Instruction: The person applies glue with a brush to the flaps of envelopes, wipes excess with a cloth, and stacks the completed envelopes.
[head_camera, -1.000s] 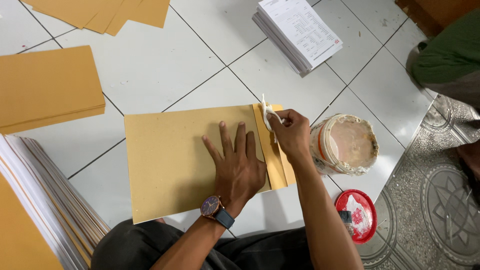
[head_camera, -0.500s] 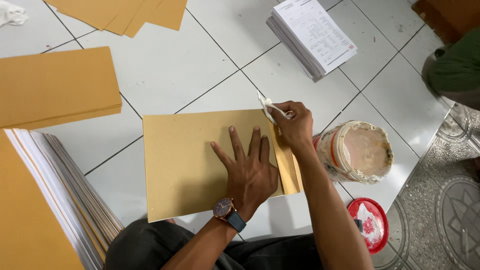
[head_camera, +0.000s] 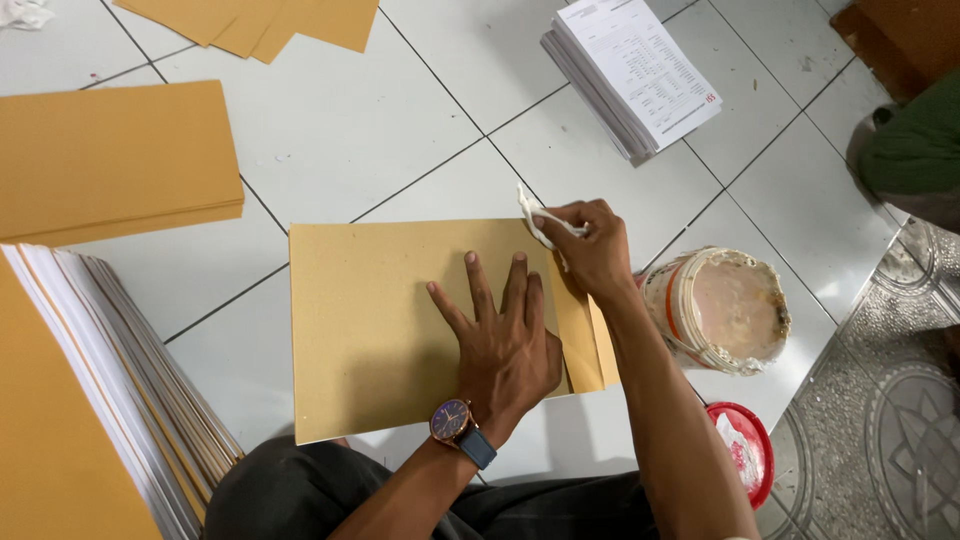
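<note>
The brown envelope lay flat on the white tiled floor, directly in front of the seated person. Its flap, at the right edge of the envelope, was already folded over. The left hand was spread open, palm down, with the fingers pressing on the right part of the envelope, just beside the flap; it grasped nothing. The right hand was closed around a small white cloth and held it at the upper right corner of the envelope, on the top end of the flap. I judge that the glue was already put on and the flap was closed, and that the wiping along the flap, from its top end down to the bottom, remained to be done; if the glue was dry, I could not tell.

Right of the envelope, almost touching the right forearm, stood an open tub of paste, much smeared at its rim. Below the tub, a red lid lay with some white scrap in it. Above the envelope and to the right was a stack of printed sheets. To the left of the envelope lay a pile of brown envelopes, more of them above it, and a thick bundle of papers at the lower left. Nothing lay on the envelope itself; only the tub was near enough to be knocked by the right elbow.
</note>
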